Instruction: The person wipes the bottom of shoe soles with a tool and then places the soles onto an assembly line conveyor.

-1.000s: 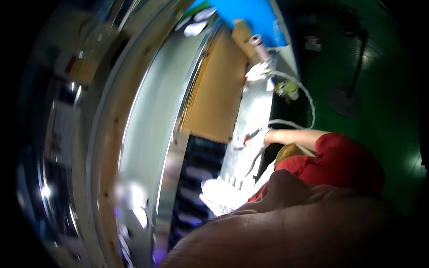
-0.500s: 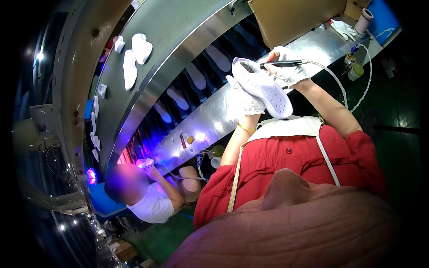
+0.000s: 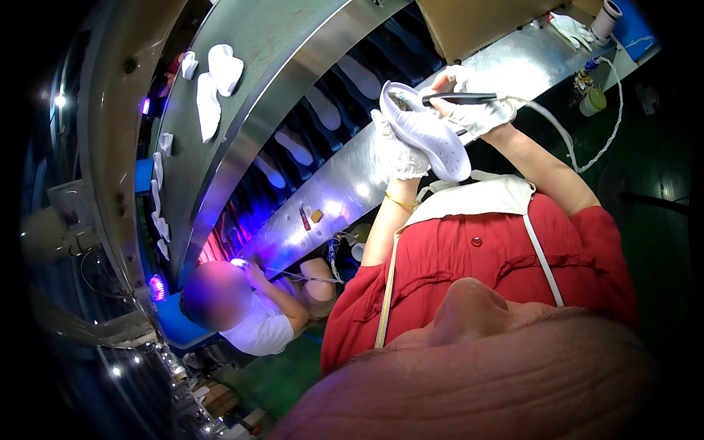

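Note:
Both of my hands wear white gloves with the fingertips bare in places. In my left hand (image 3: pixel 400 152) is a white moulded clog-style shoe (image 3: pixel 429 139), gripped along its left side. Its perforated toe points toward my apron, and its opening faces away from me. My right hand (image 3: pixel 480 114) pinches a slim black pen-shaped tool (image 3: pixel 468 97) with a hose (image 3: pixel 541 110) running from its back end. The tool's tip is at the right edge of the shoe opening; I cannot tell whether it touches.
A metal ledge (image 3: pixel 345 196) runs alongside a slotted rack holding white soles (image 3: pixel 323 108). Beyond it, white shoe parts (image 3: pixel 208 110) lie on a curved green conveyor (image 3: pixel 257 44). A co-worker (image 3: pixel 257 323) sits at left. A cardboard box (image 3: pixel 484 26) stands at the far right.
The shoe has turned slightly and shifted a little left and away from me, with both hands moving along. My grip on shoe and tool stays. The whole view has shifted slightly.

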`<action>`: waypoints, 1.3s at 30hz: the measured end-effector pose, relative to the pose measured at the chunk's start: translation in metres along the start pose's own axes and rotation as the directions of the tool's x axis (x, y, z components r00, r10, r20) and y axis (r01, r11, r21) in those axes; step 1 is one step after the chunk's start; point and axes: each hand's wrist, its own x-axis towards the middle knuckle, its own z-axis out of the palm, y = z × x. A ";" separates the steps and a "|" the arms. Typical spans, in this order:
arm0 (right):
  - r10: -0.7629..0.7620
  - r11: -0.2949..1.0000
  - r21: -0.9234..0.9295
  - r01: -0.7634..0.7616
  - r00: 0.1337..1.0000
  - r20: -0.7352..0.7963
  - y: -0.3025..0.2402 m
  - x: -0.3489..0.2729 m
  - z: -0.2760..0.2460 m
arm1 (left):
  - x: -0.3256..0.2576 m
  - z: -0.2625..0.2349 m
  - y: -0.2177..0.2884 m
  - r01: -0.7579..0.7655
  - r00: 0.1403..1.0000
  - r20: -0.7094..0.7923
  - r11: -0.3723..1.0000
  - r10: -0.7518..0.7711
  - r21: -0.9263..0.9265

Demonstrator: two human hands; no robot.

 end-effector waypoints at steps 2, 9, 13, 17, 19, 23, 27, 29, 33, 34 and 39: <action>-0.396 0.817 -0.435 0.379 0.916 0.054 0.001 -0.005 0.006 | 0.001 -0.003 0.003 0.001 0.999 -0.044 0.999 0.001 0.045; -0.094 0.981 -0.149 0.125 0.976 0.196 0.004 -0.023 0.001 | -0.004 0.000 0.018 -0.009 0.993 -0.112 0.994 0.021 0.106; -0.370 0.742 -0.478 0.469 0.882 0.290 -0.009 -0.033 0.008 | -0.002 -0.004 0.026 0.038 0.997 -0.068 0.986 -0.028 0.161; 0.219 0.966 -0.174 -0.194 0.965 0.141 0.005 -0.040 -0.006 | -0.019 0.001 0.021 0.033 0.999 -0.008 0.968 -0.032 0.248; 0.110 0.987 -0.136 -0.090 0.982 0.151 0.010 -0.047 -0.014 | -0.027 -0.005 0.012 0.023 0.999 0.029 0.978 -0.030 0.205; -0.126 0.919 -0.340 0.199 0.966 0.225 0.014 -0.051 -0.008 | -0.027 -0.004 0.004 0.015 0.997 0.073 0.995 -0.023 0.103; 0.299 0.953 -0.088 -0.291 0.950 0.095 0.012 -0.039 -0.010 | -0.013 0.004 0.006 0.006 0.989 0.146 1.000 -0.006 0.002; 0.007 0.995 -0.104 0.005 0.993 0.115 0.011 -0.035 0.000 | -0.005 0.005 0.011 -0.009 0.984 0.176 0.999 0.017 -0.046; 0.043 0.960 -0.280 0.017 0.978 0.206 -0.006 -0.028 0.012 | 0.006 0.005 0.024 -0.032 0.967 0.247 0.989 0.068 -0.147; 0.350 0.927 -0.212 -0.310 0.917 0.190 -0.019 -0.026 0.014 | 0.008 0.006 0.027 -0.034 0.960 0.269 0.985 0.078 -0.166; -0.145 0.982 -0.106 0.154 0.985 0.089 0.012 -0.027 0.017 | 0.014 0.011 0.039 -0.059 0.941 0.312 0.973 0.128 -0.221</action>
